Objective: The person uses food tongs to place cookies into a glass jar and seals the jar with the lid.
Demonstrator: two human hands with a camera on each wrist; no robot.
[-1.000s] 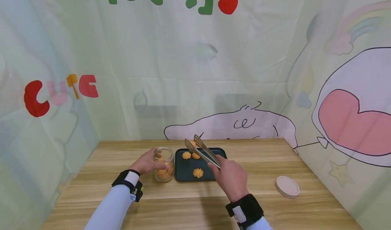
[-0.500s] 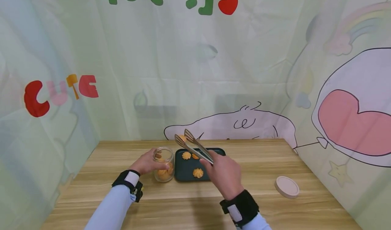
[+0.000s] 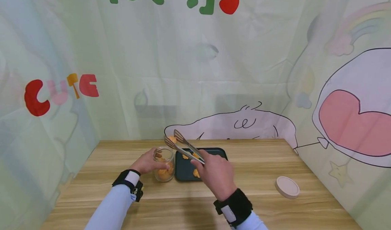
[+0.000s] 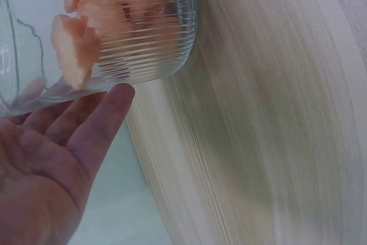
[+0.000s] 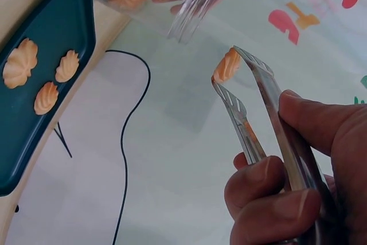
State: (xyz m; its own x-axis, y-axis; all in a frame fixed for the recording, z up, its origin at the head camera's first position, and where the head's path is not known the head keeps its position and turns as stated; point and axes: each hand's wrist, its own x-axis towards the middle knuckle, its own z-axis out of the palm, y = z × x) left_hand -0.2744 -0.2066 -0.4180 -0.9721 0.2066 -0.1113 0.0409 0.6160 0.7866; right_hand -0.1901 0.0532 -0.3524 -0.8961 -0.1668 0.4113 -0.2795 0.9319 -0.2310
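Observation:
My left hand (image 3: 149, 163) grips a clear glass jar (image 3: 164, 174), its thumb and fingers round the side. Several piped cookies (image 4: 123, 15) lie inside the jar, and its mouth is uncovered. My right hand (image 3: 216, 175) holds metal tongs (image 3: 187, 150), squeezed so that their tips pinch one swirled cookie (image 5: 227, 65). That cookie hangs in the air above and a little behind the jar's mouth, beyond its rim in the right wrist view. Three more cookies sit on a dark green tray (image 5: 51, 21) right beside the jar; the tongs and hand partly cover them in the head view.
A round pale pink lid (image 3: 287, 187) lies toward the right side of the wooden table (image 3: 159, 206). Printed cloth (image 3: 183, 70) hangs behind the table's back edge and along both sides.
My right hand has carried the tongs and their pinched cookie leftward, from over the tray to near the jar's mouth. The left hand and jar have stayed in place.

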